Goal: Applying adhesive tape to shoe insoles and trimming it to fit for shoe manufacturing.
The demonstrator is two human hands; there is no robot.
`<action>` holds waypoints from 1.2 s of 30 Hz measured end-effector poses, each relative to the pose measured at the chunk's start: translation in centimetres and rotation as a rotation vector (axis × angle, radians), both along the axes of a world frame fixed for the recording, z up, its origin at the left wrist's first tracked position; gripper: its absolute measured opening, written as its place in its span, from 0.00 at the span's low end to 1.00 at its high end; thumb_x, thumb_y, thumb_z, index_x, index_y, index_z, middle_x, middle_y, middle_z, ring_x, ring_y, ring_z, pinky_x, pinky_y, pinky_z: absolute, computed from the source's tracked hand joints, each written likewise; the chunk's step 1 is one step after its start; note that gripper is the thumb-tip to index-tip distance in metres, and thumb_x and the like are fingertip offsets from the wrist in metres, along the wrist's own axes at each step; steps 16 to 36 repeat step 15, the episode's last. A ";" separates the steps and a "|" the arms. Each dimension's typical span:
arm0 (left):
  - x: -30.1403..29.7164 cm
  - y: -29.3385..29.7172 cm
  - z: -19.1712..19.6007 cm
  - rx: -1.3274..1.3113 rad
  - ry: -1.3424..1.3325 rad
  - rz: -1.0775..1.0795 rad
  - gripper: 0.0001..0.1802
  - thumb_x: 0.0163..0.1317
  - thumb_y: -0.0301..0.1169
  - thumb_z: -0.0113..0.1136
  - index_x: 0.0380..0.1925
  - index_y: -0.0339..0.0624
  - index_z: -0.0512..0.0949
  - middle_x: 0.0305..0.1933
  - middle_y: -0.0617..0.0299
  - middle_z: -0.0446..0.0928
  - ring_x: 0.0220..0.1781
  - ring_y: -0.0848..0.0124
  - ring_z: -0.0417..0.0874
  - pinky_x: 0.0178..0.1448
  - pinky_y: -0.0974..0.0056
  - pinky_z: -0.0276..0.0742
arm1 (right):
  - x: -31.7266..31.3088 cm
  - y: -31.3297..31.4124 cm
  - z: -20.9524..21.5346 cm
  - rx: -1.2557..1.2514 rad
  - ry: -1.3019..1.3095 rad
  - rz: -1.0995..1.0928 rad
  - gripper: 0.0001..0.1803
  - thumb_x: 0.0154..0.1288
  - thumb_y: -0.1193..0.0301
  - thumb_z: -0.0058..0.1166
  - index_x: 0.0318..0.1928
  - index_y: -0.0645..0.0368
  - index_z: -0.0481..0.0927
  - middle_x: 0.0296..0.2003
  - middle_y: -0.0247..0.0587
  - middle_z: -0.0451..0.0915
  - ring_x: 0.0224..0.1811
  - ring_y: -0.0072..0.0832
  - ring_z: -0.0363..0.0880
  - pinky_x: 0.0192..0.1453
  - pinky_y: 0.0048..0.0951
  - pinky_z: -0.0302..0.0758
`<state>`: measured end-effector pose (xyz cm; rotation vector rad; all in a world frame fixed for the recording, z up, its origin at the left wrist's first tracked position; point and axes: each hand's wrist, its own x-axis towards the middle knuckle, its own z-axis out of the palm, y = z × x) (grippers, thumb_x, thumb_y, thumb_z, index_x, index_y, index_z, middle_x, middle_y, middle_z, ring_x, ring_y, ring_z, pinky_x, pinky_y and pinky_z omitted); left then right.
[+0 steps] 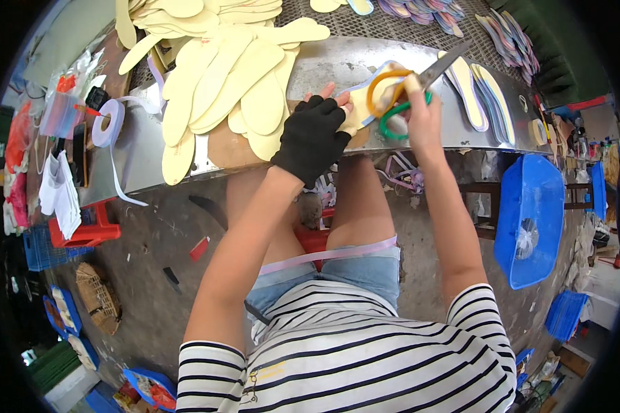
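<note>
My left hand (313, 134), in a black fingerless glove, grips a pale yellow insole (359, 109) with a bluish edge at the front of the metal-topped table. My right hand (426, 124) is closed on a pair of scissors (442, 63) with one orange and one green handle loop. The blades point up and to the right, away from my left hand. Part of the insole is hidden behind the scissor handles and my fingers. Left of my gloved hand lies a large heap of pale yellow insoles (238, 79). To the right of the scissors are several blue-edged insoles (492, 103).
A roll of white tape (108, 124) stands at the table's left, its strip hanging over the edge. Stacks of multicoloured insoles (510, 43) lie on the mesh surface behind. A blue tub (530, 220) is at the right; a red stool (89, 226) stands at the left.
</note>
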<state>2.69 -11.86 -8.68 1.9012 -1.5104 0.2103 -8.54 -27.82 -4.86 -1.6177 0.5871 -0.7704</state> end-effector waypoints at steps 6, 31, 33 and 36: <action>-0.8 -0.3 0.6 0.004 -0.092 0.017 0.23 0.50 0.28 0.58 0.49 0.59 0.76 0.53 0.57 0.72 0.59 0.53 0.70 0.60 0.49 0.66 | 1.1 -5.1 0.7 -0.031 -0.111 -0.141 0.18 0.66 0.62 0.43 0.41 0.66 0.76 0.24 0.37 0.76 0.24 0.23 0.75 0.29 0.23 0.72; -0.7 -1.3 0.5 0.026 -0.217 0.019 0.25 0.48 0.24 0.60 0.46 0.67 0.78 0.51 0.52 0.73 0.57 0.53 0.72 0.58 0.54 0.70 | 0.0 -6.1 1.1 -0.103 -0.059 -0.054 0.22 0.58 0.63 0.46 0.45 0.69 0.76 0.32 0.48 0.78 0.38 0.31 0.76 0.48 0.29 0.69; -0.7 -1.3 0.5 0.026 -0.217 0.019 0.25 0.48 0.24 0.60 0.46 0.67 0.78 0.51 0.52 0.73 0.57 0.53 0.72 0.58 0.54 0.70 | 0.0 -6.1 1.1 -0.103 -0.059 -0.054 0.22 0.58 0.63 0.46 0.45 0.69 0.76 0.32 0.48 0.78 0.38 0.31 0.76 0.48 0.29 0.69; -0.7 -1.3 0.5 0.026 -0.217 0.019 0.25 0.48 0.24 0.60 0.46 0.67 0.78 0.51 0.52 0.73 0.57 0.53 0.72 0.58 0.54 0.70 | 0.0 -6.1 1.1 -0.103 -0.059 -0.054 0.22 0.58 0.63 0.46 0.45 0.69 0.76 0.32 0.48 0.78 0.38 0.31 0.76 0.48 0.29 0.69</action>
